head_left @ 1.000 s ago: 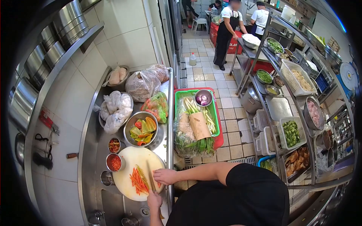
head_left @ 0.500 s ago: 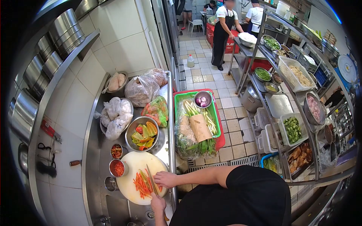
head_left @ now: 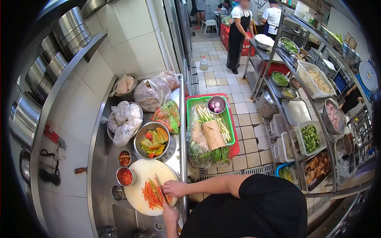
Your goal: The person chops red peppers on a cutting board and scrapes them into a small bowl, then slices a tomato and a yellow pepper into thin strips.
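My left hand [head_left: 170,213] is closed around a knife [head_left: 161,189], whose blade points away over a round white cutting board [head_left: 137,204]. My right hand [head_left: 175,188] presses down beside the blade, its fingers bent over a piece of bell pepper [head_left: 169,198] that is mostly hidden. A pile of thin red-orange bell pepper strips [head_left: 151,194] lies on the board on the blade's other side. A steel bowl [head_left: 137,139] of green and orange pepper pieces [head_left: 156,143] stands beyond the board. Small cups of chopped red pieces [head_left: 126,177] and mixed pieces [head_left: 124,158] sit beside it.
Bagged food [head_left: 152,94] and a bowl with poultry [head_left: 125,84] crowd the counter's far end. A green crate [head_left: 229,113] with vegetables stands beside the counter rail [head_left: 182,119]. A loaded shelf rack [head_left: 295,111] is at right. A co-worker [head_left: 238,35] stands farther back.
The whole view has shifted slightly. My left hand and the knife's handle end have moved a little right toward my right hand, which stays on the pepper. The co-worker has shifted slightly.
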The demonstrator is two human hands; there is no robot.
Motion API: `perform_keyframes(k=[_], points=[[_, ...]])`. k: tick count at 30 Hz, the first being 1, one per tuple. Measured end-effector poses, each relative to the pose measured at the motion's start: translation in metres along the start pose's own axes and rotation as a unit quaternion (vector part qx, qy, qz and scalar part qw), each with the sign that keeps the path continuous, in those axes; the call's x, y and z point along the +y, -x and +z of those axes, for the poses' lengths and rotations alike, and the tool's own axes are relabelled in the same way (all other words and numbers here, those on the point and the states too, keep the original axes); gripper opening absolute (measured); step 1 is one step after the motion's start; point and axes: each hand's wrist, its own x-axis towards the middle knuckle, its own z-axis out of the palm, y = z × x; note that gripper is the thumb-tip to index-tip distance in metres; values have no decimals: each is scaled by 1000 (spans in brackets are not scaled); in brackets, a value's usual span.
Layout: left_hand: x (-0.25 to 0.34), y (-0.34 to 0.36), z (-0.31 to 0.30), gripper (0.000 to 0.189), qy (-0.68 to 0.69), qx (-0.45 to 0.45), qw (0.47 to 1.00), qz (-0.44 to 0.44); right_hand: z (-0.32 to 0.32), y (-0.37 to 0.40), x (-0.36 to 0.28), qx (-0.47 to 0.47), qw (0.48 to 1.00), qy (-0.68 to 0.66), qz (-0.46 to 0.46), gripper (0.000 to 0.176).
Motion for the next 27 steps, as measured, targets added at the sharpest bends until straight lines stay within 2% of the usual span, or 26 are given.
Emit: perform_keyframes(k=[4,27], points=[[-3,0,-1,27,-5,-12,1000,-4,-3,0,0,-39,999,-7,13,23],[3,-1,-7,38,9,-6,1000,-2,-1,1,-1,-13,1000,7,4,23]])
